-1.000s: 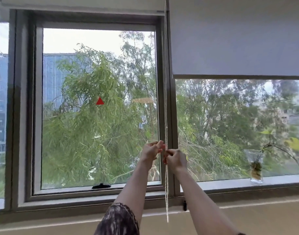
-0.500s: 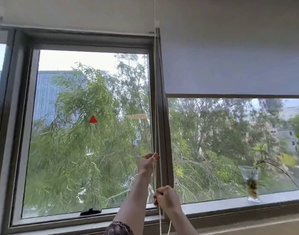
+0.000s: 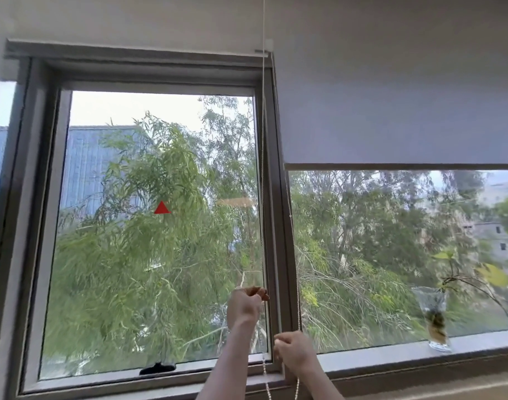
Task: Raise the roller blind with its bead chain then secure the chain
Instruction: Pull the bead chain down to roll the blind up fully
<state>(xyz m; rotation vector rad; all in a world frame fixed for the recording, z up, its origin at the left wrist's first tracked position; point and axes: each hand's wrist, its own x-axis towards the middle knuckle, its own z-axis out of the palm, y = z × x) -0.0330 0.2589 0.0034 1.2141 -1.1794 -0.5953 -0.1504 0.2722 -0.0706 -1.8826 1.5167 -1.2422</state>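
A grey roller blind (image 3: 397, 111) covers the upper part of the right window pane; its bottom bar (image 3: 391, 167) sits a little above mid-height. The white bead chain (image 3: 263, 168) hangs in two strands along the central window post. My left hand (image 3: 245, 306) pinches the left strand at about sill-third height. Lower and to the right, my right hand (image 3: 293, 350) grips the right strand (image 3: 293, 255). The chain's loop runs out of view below the hands.
The left pane (image 3: 154, 226) is uncovered, with a black handle (image 3: 157, 368) at its base and a red triangle sticker (image 3: 162, 208) on the glass. A glass vase with a plant (image 3: 433, 321) stands on the right sill (image 3: 391, 349).
The camera has tilted up. My right hand has pulled its strand down below my left hand. The blind's bottom bar has hardly shifted against the window.
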